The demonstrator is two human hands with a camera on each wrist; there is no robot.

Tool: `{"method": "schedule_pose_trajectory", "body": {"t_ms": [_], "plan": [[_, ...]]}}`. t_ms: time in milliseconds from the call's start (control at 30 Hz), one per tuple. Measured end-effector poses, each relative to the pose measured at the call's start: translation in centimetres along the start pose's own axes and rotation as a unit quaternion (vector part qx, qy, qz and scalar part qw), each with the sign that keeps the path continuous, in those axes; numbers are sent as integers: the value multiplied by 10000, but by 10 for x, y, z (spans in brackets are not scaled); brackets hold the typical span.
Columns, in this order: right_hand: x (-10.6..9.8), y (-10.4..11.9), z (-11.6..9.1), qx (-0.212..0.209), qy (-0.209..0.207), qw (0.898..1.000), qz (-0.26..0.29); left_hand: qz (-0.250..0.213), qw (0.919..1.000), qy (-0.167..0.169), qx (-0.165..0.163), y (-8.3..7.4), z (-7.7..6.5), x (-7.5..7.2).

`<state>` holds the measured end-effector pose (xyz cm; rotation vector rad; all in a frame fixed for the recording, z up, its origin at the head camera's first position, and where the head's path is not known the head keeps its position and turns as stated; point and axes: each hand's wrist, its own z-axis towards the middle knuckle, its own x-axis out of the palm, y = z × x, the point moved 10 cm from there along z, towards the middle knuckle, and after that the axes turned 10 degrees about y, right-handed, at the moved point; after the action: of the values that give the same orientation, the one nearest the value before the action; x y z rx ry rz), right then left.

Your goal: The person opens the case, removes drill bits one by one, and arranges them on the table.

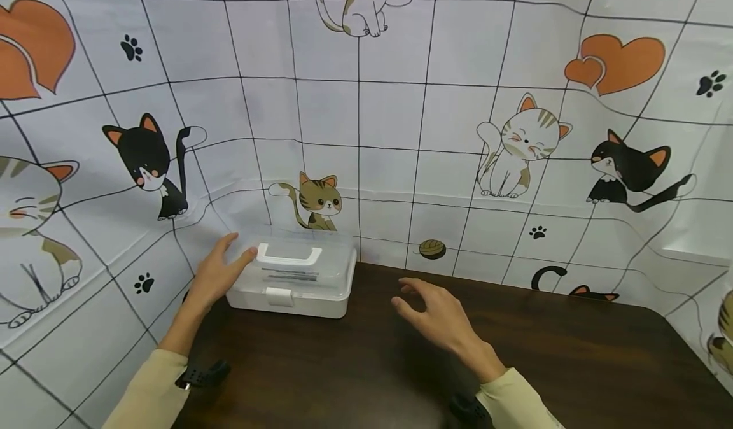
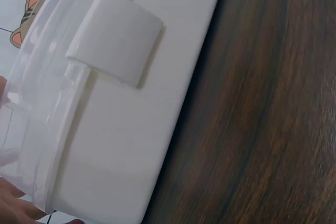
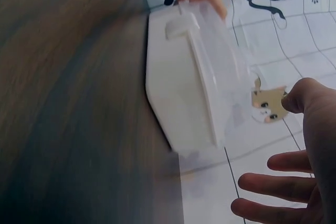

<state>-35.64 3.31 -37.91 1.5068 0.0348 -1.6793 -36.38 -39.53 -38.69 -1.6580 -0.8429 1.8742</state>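
Sheeting (image 1: 395,117) covers the walls, white with black grid lines, and it's got cartoon cats, orange hearts and paw prints all over it. Below that is a dark brown table (image 1: 321,372) with wood grain showing nicely up close.

Next size down is a plastic box (image 1: 332,289), white bottom with a see-through lid (image 1: 335,251), sitting at the back left of the table, close to the sheeting. Its long axis runs pretty much left to right, right end angled a touch toward the person, and the latch side faces them too. It's basically between the hands but way nearer the left one.

Pale yellow sleeves (image 1: 146,387) on both arms. Left hand (image 1: 220,270) is at the left end of the box, thumb stretched out over the lid near the handle, index finger pointing away, the two spread apart. The other fingers are mostly hidden, so can't tell how firmly it's touching. Right hand (image 1: 438,314) is off to the right of the box, well apart from it, holding nothing, fingers spread and a bit bent.

Both wrists have some dark gear (image 1: 203,375) strapped on. Then it's small stuff: a white handle (image 1: 289,260) lying flat on the lid, a white latch (image 2: 116,39) folded down over the front seam, and some thin dark strips (image 1: 290,277) showing through the lid, too blurry to identify.
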Motion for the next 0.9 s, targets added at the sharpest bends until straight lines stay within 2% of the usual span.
{"method": "schedule_pose_trajectory", "body": {"t_ms": [333, 733, 900], "plan": [[30, 39, 14, -501, 71, 9977, 444, -557, 9981, 185, -163, 5, 0, 1], [71, 102, 40, -1049, 673, 9916, 339, -481, 9983, 249, -214, 3, -3, 2], [92, 112, 53, -956, 904, 9893, 630, -496, 9984, 230, -127, 1, -3, 1]]}}
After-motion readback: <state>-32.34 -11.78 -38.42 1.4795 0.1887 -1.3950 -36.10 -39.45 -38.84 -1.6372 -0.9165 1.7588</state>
